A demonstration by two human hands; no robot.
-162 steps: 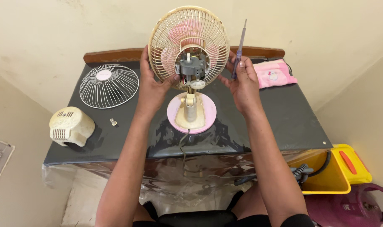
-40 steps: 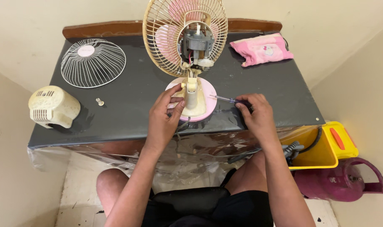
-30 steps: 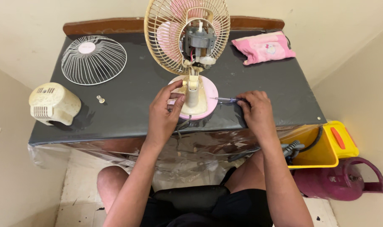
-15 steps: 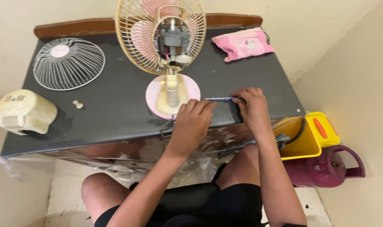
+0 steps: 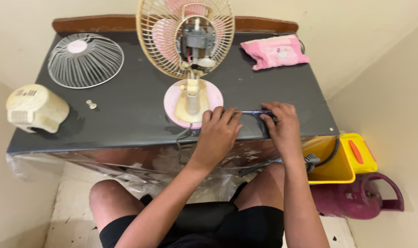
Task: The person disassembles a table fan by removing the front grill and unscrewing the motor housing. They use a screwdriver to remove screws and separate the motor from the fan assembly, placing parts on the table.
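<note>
A small table fan (image 5: 190, 46) with a cream rear grille, pink blades and an uncovered motor stands on a round pink base (image 5: 194, 102) on the dark table (image 5: 126, 105). My left hand (image 5: 218, 131) rests on the table at the base's front right edge, fingers curled. My right hand (image 5: 280, 126) lies on the table to the right of it and grips a thin screwdriver (image 5: 252, 112), whose shaft lies flat and points left toward the left hand's fingertips.
A white wire front grille (image 5: 85, 59) lies at the back left, a cream motor cover (image 5: 34, 108) at the left edge, a small screw (image 5: 92, 104) between them. A pink pouch (image 5: 275, 51) lies back right. A yellow box (image 5: 342, 158) and maroon jug (image 5: 356, 200) stand on the floor at right.
Both hands came down from the fan head to the table by the base. The screwdriver went from upright to lying flat. In the last second the hands barely moved.
</note>
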